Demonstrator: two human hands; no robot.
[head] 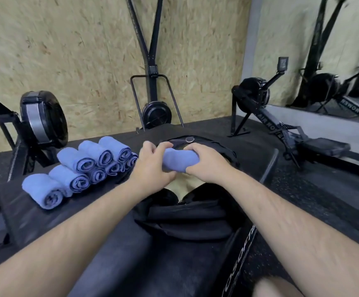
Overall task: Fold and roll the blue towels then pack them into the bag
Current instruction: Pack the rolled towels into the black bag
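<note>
1. the fingers (147, 146) of the left hand (152, 168) are curled round one end of a rolled blue towel (177, 160). the fingers (193, 148) of the right hand (204, 166) are clamped over its other end. both hands grip it, and only the middle of the roll shows between them.
2. the roll is held in the air directly above the bag (187, 221), with its long axis running left to right across the bag's mouth. it appears not to touch the bag.
3. the bag is black and lies on the dark worktop (34, 221) in front of the person. its mouth is open upward, and a pale lining (174, 188) shows just under the hands.
4. judgement: the packing step is in hand, and the way in is straight down from the fingers. the two hands sit equally near the opening, so neither leads. i cannot tell whether the roll fits crosswise; it may need turning along the bag's length.
5. left of the bag, a pile of rolled towels (82, 168) sits on the worktop in two layers, with the spiral ends facing the person. it is nearer the left hand, which would likely fetch the next one.
6. beyond the bag stands a chipboard wall (67, 50) with gym machines against it. to the bag's right are a rowing machine (281, 125) and a mirror (324, 50).
</note>
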